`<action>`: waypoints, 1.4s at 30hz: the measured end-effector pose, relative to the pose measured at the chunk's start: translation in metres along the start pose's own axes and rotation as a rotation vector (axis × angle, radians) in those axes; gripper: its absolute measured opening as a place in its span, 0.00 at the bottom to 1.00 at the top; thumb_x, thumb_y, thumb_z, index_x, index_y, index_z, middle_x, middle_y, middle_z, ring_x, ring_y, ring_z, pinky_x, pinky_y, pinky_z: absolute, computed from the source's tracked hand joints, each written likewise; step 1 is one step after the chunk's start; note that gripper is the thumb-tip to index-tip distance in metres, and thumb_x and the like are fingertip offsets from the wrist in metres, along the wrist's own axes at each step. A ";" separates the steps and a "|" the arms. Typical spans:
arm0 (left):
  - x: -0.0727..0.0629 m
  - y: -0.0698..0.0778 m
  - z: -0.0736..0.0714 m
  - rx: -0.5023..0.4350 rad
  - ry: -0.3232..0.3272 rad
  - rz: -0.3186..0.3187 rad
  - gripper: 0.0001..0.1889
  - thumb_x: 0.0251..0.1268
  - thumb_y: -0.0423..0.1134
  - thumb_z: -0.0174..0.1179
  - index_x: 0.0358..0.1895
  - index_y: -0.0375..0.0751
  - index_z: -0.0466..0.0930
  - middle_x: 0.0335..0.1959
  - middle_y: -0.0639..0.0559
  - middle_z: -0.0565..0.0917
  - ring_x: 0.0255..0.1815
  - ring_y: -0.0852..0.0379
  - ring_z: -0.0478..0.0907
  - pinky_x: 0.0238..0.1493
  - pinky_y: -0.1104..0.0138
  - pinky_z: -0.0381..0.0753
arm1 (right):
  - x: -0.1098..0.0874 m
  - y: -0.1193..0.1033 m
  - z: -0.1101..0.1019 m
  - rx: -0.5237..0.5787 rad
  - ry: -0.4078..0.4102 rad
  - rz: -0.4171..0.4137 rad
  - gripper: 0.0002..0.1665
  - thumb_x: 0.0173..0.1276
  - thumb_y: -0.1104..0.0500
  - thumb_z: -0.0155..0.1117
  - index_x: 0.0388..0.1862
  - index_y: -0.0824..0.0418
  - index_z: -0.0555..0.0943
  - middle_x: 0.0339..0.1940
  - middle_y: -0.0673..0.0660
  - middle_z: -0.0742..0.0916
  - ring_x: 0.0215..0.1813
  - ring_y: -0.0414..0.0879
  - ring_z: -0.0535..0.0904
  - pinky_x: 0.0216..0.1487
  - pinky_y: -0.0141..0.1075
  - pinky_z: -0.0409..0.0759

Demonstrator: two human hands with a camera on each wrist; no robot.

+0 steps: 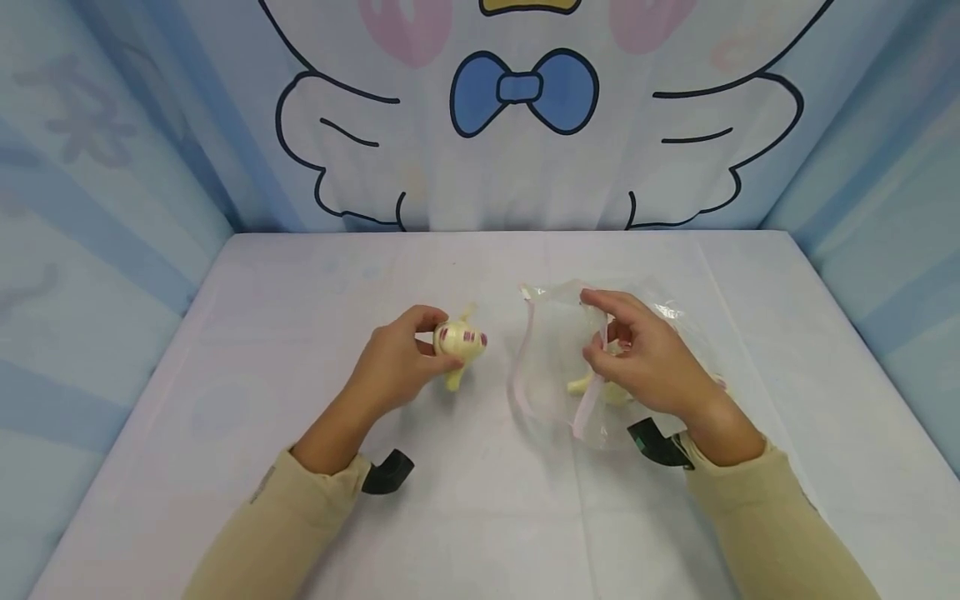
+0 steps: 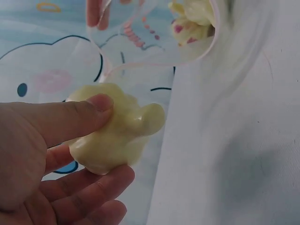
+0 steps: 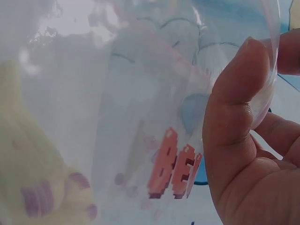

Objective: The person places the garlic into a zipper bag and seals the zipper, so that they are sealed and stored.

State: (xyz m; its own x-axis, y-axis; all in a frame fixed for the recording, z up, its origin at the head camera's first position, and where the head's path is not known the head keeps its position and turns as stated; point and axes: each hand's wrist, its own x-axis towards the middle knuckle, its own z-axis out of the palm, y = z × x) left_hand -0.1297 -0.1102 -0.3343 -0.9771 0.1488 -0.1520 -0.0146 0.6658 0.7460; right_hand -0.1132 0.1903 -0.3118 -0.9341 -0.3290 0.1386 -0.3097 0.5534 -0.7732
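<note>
My left hand [image 1: 393, 360] pinches a small pale yellow toy [image 1: 460, 340] with purplish patches, thumb on one side and fingers on the other. In the left wrist view the toy [image 2: 115, 133] looks smooth and rounded with a stubby knob. To the right, my right hand [image 1: 651, 358] pinches the rim of a clear plastic bag [image 1: 547, 350] edged in pink. The bag's mouth gapes toward the left hand. Similar yellow toys [image 2: 194, 23] lie inside it, partly hidden by the right hand in the head view. Pinkish-red lettering [image 3: 161, 168] shows on the bag.
A white-covered table [image 1: 472, 525] lies under both hands. Behind it hangs a curtain [image 1: 525, 183] with a cartoon figure and blue bow; blue-and-white curtains [image 1: 90, 250] flank the sides. A black wrist mount [image 1: 387, 472] juts from each sleeve.
</note>
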 end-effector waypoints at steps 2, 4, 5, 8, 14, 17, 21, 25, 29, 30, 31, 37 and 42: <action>-0.003 0.003 0.000 0.007 -0.010 0.012 0.29 0.57 0.42 0.76 0.62 0.46 0.75 0.57 0.52 0.81 0.49 0.55 0.81 0.44 0.61 0.82 | 0.000 0.000 0.000 0.001 -0.003 0.001 0.33 0.70 0.65 0.60 0.74 0.65 0.68 0.67 0.59 0.74 0.43 0.50 0.72 0.34 0.30 0.76; -0.007 0.005 0.000 0.017 -0.021 0.038 0.28 0.56 0.42 0.76 0.61 0.46 0.77 0.56 0.54 0.82 0.49 0.55 0.82 0.43 0.60 0.82 | 0.001 0.000 0.000 -0.003 -0.004 0.005 0.34 0.70 0.65 0.60 0.74 0.65 0.68 0.68 0.58 0.74 0.44 0.50 0.72 0.34 0.30 0.77; -0.008 0.006 0.001 0.022 -0.026 0.054 0.28 0.56 0.42 0.76 0.60 0.47 0.77 0.56 0.55 0.82 0.50 0.55 0.82 0.44 0.60 0.82 | 0.001 0.000 0.000 -0.004 -0.004 0.006 0.34 0.70 0.65 0.60 0.74 0.65 0.68 0.68 0.58 0.74 0.44 0.49 0.72 0.34 0.30 0.77; -0.011 0.009 0.002 0.038 -0.044 0.112 0.27 0.57 0.41 0.76 0.61 0.47 0.78 0.57 0.55 0.82 0.52 0.54 0.81 0.43 0.60 0.82 | 0.001 -0.001 0.000 -0.007 -0.003 0.008 0.34 0.70 0.65 0.60 0.74 0.65 0.68 0.68 0.58 0.74 0.44 0.49 0.73 0.34 0.30 0.77; -0.015 0.017 0.008 0.062 -0.093 0.185 0.28 0.57 0.40 0.75 0.62 0.48 0.80 0.54 0.54 0.83 0.53 0.53 0.78 0.40 0.63 0.80 | 0.001 -0.001 0.001 0.001 -0.001 0.005 0.33 0.70 0.65 0.60 0.74 0.65 0.68 0.68 0.58 0.74 0.44 0.49 0.72 0.34 0.30 0.76; -0.016 0.021 0.010 0.064 -0.107 0.205 0.28 0.57 0.40 0.75 0.62 0.48 0.81 0.55 0.54 0.83 0.55 0.52 0.78 0.46 0.61 0.80 | 0.001 -0.002 0.001 -0.005 -0.002 0.011 0.34 0.70 0.65 0.60 0.74 0.64 0.68 0.68 0.58 0.74 0.44 0.49 0.72 0.34 0.30 0.76; -0.016 0.025 0.014 0.063 -0.118 0.248 0.27 0.58 0.39 0.75 0.62 0.47 0.81 0.56 0.54 0.83 0.56 0.53 0.77 0.53 0.58 0.78 | 0.001 -0.002 0.001 -0.010 -0.003 0.014 0.34 0.70 0.65 0.60 0.74 0.64 0.68 0.67 0.58 0.75 0.44 0.50 0.72 0.34 0.30 0.76; -0.015 0.027 0.020 0.054 -0.125 0.313 0.27 0.58 0.37 0.74 0.62 0.44 0.81 0.58 0.54 0.82 0.55 0.54 0.78 0.56 0.59 0.77 | 0.002 -0.002 0.002 -0.006 -0.001 0.013 0.34 0.69 0.66 0.60 0.74 0.65 0.68 0.67 0.59 0.75 0.44 0.50 0.72 0.33 0.30 0.76; -0.011 0.030 0.028 0.054 -0.148 0.369 0.27 0.58 0.36 0.74 0.63 0.42 0.80 0.61 0.51 0.81 0.60 0.53 0.77 0.62 0.58 0.74 | 0.002 -0.003 0.002 0.001 -0.001 0.012 0.33 0.69 0.66 0.60 0.73 0.66 0.68 0.67 0.59 0.75 0.44 0.50 0.73 0.33 0.30 0.76; -0.010 0.031 0.031 0.059 -0.157 0.381 0.27 0.59 0.36 0.73 0.63 0.41 0.80 0.62 0.51 0.81 0.61 0.52 0.77 0.63 0.58 0.73 | 0.002 -0.003 0.002 0.002 -0.001 0.010 0.33 0.69 0.66 0.60 0.73 0.66 0.69 0.67 0.59 0.75 0.43 0.50 0.73 0.33 0.30 0.76; -0.008 0.031 0.034 0.066 -0.164 0.397 0.27 0.59 0.36 0.73 0.64 0.41 0.80 0.62 0.50 0.80 0.62 0.51 0.76 0.64 0.58 0.72 | 0.002 -0.003 0.002 0.004 -0.001 0.006 0.33 0.69 0.66 0.60 0.73 0.66 0.69 0.67 0.59 0.75 0.43 0.50 0.73 0.33 0.30 0.76; -0.002 0.035 0.051 0.112 -0.178 0.435 0.28 0.59 0.37 0.73 0.64 0.39 0.79 0.62 0.49 0.81 0.63 0.50 0.76 0.65 0.59 0.71 | 0.003 -0.002 0.003 0.012 0.001 -0.019 0.33 0.68 0.67 0.61 0.72 0.67 0.69 0.67 0.59 0.75 0.42 0.49 0.74 0.32 0.29 0.76; 0.001 0.042 0.062 0.189 -0.165 0.385 0.28 0.60 0.40 0.73 0.64 0.42 0.80 0.60 0.51 0.82 0.59 0.53 0.79 0.59 0.61 0.76 | 0.003 -0.002 0.003 0.004 0.002 -0.028 0.33 0.68 0.67 0.61 0.72 0.67 0.69 0.67 0.59 0.75 0.42 0.49 0.74 0.33 0.29 0.76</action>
State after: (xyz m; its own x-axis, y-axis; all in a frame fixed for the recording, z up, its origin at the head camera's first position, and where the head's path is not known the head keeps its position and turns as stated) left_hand -0.1179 -0.0371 -0.3431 -0.8568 0.5157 0.0008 0.3971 0.6587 0.6391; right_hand -0.1152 0.1859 -0.3112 -0.9255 -0.3427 0.1615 -0.3349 0.5411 -0.7714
